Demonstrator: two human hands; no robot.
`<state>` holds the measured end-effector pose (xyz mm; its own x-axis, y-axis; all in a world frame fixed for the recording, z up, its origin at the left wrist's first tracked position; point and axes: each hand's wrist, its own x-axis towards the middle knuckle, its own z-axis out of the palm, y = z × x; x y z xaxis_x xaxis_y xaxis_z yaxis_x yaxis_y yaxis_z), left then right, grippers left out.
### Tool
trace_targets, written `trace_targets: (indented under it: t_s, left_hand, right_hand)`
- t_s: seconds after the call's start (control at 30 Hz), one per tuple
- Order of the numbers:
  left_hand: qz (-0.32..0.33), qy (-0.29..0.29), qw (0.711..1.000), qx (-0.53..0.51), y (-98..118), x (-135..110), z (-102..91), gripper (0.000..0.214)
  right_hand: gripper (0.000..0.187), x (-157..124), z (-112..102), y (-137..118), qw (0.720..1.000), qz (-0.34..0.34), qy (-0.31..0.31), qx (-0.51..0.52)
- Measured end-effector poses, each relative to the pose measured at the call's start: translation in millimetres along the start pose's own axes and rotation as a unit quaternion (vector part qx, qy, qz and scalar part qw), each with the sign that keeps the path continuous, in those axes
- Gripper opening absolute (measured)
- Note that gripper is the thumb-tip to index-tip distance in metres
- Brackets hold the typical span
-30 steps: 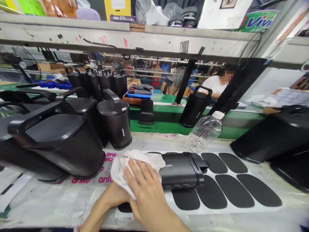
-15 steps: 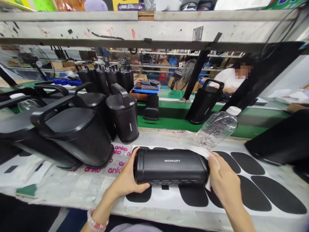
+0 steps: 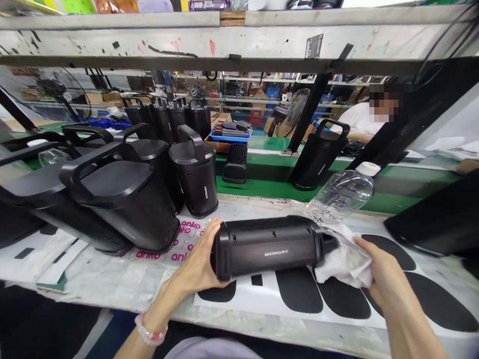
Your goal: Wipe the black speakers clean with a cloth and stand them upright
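Note:
A black portable speaker (image 3: 267, 247) marked MERKURY lies on its side, held over a white sheet (image 3: 258, 304) that carries black rounded pads (image 3: 299, 291). My left hand (image 3: 202, 257) is wrapped round the speaker's left end, with some fingers hidden behind it. At the other end, my right hand (image 3: 383, 269) clutches a crumpled white cloth (image 3: 346, 257). The cloth bunches against the speaker's right end, by its handle. Part of the right hand's grip is out of sight behind the cloth.
Several upright black speakers (image 3: 127, 204) crowd the left. A clear plastic bottle (image 3: 342, 194) leans behind the sheet. On the green belt (image 3: 262, 192) stand another speaker (image 3: 318, 154) and a blue tray (image 3: 230, 134). A shelf (image 3: 179, 42) spans overhead; a person (image 3: 359, 119) sits across.
The speaker has rolled, so its logo now sits lower and a row of small holes shows on top. My right hand has moved right, and more of the cloth is visible.

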<state>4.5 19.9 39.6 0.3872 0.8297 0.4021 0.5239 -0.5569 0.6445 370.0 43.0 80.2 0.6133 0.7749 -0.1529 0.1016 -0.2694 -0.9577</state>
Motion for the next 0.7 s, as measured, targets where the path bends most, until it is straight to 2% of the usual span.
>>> trace_targets:
  t_s: [0.1,0.17,0.27,0.33,0.4,0.43,0.47,0.53,0.63,0.7]
  left_hand:
    - [0.010,-0.022,1.000,-0.009,-5.5,-3.5,1.1,0.119]
    - [-0.030,-0.023,0.996,-0.084,-6.8,-8.4,5.5,0.119]
    - [-0.111,0.023,0.980,-0.165,-1.5,-15.4,16.7,0.112]
    - [-0.156,0.023,0.970,-0.185,3.4,-18.4,24.2,0.121]
    - [-0.168,0.000,0.965,-0.201,5.6,-20.4,29.1,0.133]
    - [-0.165,-0.004,0.965,-0.203,5.4,-21.3,30.2,0.135]
    - [-0.158,-0.004,0.966,-0.205,4.5,-22.1,30.7,0.136]
    - [-0.147,-0.006,0.964,-0.220,2.0,-23.5,30.3,0.138]
    - [-0.133,0.000,0.969,-0.210,0.0,-24.4,30.0,0.133]
    - [-0.116,0.017,0.978,-0.175,0.8,-24.3,31.2,0.126]
  right_hand:
    - [0.025,-11.0,4.4,-5.0,0.996,0.022,0.004,0.085]
    - [0.025,-16.5,6.3,-3.5,0.994,0.028,0.009,0.108]
    - [0.029,-26.0,5.1,1.7,0.990,0.034,0.018,0.135]
    - [0.041,-34.2,3.2,5.3,0.987,-0.007,0.085,0.136]
    - [0.055,-42.6,3.5,9.2,0.983,-0.079,0.162,0.039]
    - [0.057,-46.5,5.4,11.4,0.979,-0.120,0.162,-0.041]
    - [0.056,-50.1,8.7,13.9,0.969,-0.166,0.133,-0.124]
    - [0.049,-57.8,19.9,18.9,0.929,-0.271,0.043,-0.249]
    - [0.042,-76.6,48.0,20.9,0.829,-0.458,-0.018,-0.320]
    - [0.047,-96.8,74.3,13.4,0.766,-0.543,-0.066,-0.339]
